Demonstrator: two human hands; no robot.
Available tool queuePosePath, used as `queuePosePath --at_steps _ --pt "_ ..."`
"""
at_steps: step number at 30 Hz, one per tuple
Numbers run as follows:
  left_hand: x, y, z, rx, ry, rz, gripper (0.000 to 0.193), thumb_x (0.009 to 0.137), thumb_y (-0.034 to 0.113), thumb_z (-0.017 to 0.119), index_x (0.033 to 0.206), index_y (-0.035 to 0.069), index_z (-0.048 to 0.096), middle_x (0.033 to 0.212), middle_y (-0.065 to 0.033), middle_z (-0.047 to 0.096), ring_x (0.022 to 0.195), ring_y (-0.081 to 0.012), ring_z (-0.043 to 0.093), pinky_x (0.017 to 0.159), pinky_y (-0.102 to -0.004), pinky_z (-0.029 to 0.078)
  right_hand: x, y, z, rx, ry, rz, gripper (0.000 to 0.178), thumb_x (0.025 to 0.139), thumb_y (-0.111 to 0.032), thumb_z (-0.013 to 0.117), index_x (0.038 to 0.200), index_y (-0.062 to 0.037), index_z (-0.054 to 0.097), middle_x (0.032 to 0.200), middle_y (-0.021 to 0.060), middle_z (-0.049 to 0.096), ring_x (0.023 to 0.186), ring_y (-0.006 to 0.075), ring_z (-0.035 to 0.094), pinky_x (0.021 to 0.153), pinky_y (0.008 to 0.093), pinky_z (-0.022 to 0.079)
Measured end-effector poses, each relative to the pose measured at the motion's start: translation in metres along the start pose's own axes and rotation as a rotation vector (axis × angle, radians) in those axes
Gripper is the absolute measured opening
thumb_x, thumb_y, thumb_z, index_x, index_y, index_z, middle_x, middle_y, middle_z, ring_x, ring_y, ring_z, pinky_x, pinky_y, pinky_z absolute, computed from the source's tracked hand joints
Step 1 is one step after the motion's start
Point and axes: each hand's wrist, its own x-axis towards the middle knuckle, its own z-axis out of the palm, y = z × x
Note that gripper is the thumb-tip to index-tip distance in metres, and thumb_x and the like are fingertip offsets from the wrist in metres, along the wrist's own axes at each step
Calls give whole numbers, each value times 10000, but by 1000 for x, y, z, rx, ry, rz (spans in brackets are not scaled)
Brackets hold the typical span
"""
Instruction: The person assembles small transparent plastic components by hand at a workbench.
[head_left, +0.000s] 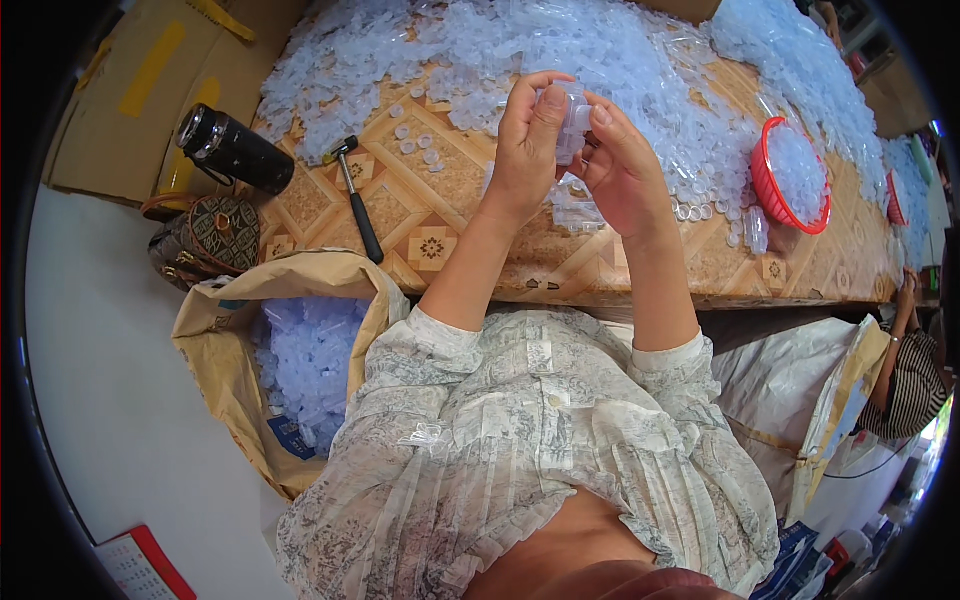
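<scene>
both hands (575,150) together, clamped on clear plastic piece (572,120) over patterned table (440,215)

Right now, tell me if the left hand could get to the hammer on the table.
Probably yes. The hammer lies bare on the table, just left of the left hand, with nothing between them. But that hand and the right hand hold a clear plastic piece.
</scene>
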Motion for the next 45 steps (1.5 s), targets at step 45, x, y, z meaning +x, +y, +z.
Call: queuePosePath --at_steps 45 --pt "-4 -28 -29 362 -31 297 422 992 247 424 1330 0 366 1229 -130 505 1142 -201 476 980 -306 368 53 35 8 -324 149 -60 460 942 -450 464 882 -8 578 800 110 621 701 190 616 639 286 516"
